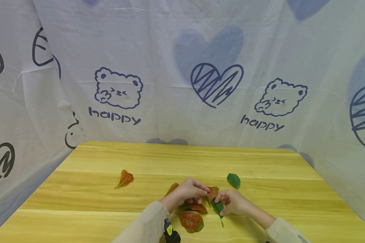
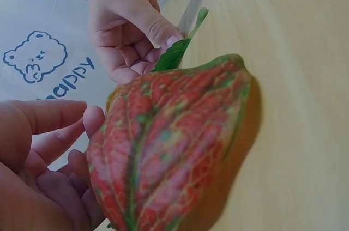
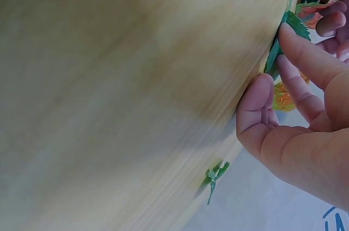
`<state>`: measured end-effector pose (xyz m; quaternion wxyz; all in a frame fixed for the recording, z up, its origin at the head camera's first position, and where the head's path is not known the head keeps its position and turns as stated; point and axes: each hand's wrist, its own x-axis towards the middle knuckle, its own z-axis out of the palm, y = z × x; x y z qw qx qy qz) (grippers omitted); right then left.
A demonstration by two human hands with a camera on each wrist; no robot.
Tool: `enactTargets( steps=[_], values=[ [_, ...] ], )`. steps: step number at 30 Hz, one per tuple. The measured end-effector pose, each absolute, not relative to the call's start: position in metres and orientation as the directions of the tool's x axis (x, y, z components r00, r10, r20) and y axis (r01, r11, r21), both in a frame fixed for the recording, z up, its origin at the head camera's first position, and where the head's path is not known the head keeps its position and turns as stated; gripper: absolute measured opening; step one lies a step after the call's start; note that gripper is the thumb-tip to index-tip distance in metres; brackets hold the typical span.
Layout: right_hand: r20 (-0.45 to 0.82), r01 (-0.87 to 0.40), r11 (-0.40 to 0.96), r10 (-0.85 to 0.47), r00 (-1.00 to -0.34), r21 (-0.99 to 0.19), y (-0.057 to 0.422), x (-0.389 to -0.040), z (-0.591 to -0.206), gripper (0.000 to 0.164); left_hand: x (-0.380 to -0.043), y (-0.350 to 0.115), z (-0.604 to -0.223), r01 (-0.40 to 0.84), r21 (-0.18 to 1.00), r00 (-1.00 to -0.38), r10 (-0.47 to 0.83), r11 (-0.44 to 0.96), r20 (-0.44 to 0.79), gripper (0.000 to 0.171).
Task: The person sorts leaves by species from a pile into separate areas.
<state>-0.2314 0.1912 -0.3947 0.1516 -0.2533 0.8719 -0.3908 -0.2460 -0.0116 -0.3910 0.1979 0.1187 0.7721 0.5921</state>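
Observation:
My left hand [image 1: 190,189] is over a group of red and green leaves, its thumb and index fingertip pinching the left edge of a red-orange leaf [image 1: 213,192]. Just right of it, my right hand [image 1: 233,201] pinches a dark green leaf [image 1: 217,207] between thumb and fingers, the stem pointing toward me. The right wrist view shows the thumb on one side of this green leaf [image 3: 296,24]. Below the left hand lies a large red leaf [image 1: 191,221] with green edges, which fills much of the left wrist view and hides part of the left fingers.
Another red leaf [image 1: 125,179] lies apart at the left of the wooden table [image 1: 79,202]. A small green leaf [image 1: 233,181] is beyond the right hand. More red leaves [image 1: 172,189] are partly hidden by the left hand. A printed cloth [image 1: 167,111] hangs behind the table.

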Motion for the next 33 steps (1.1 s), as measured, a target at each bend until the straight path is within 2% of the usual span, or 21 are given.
enactTargets(
  steps=[6,16,21,29,33],
  values=[
    [-0.064,-0.323,0.566,-0.558,-0.827,-0.759,0.191,-0.231,-0.395,0.029,-0.246,-0.01,-0.389,-0.039,0.961,-0.897,0.415,0.274,-0.155,0.015],
    [-0.068,-0.31,0.556,-0.556,-0.829,-0.771,0.191,-0.231,-0.394,0.029,-0.25,-0.012,-0.389,0.092,0.983,-0.937,0.347,0.156,0.033,0.011],
    [-0.068,-0.298,0.541,-0.555,-0.829,-0.786,0.191,-0.231,-0.394,0.029,-0.251,-0.017,-0.386,0.142,0.983,-0.938,0.332,0.12,0.095,0.006],
    [-0.067,-0.29,0.528,-0.556,-0.829,-0.798,0.191,-0.23,-0.394,0.029,-0.249,-0.035,-0.38,0.179,0.969,-0.94,0.32,0.168,0.118,0.012],
    [-0.076,-0.277,0.524,-0.555,-0.829,-0.805,0.191,-0.229,-0.394,0.029,-0.251,-0.044,-0.378,0.184,0.967,-0.949,0.287,0.174,0.129,0.009]
  ],
)
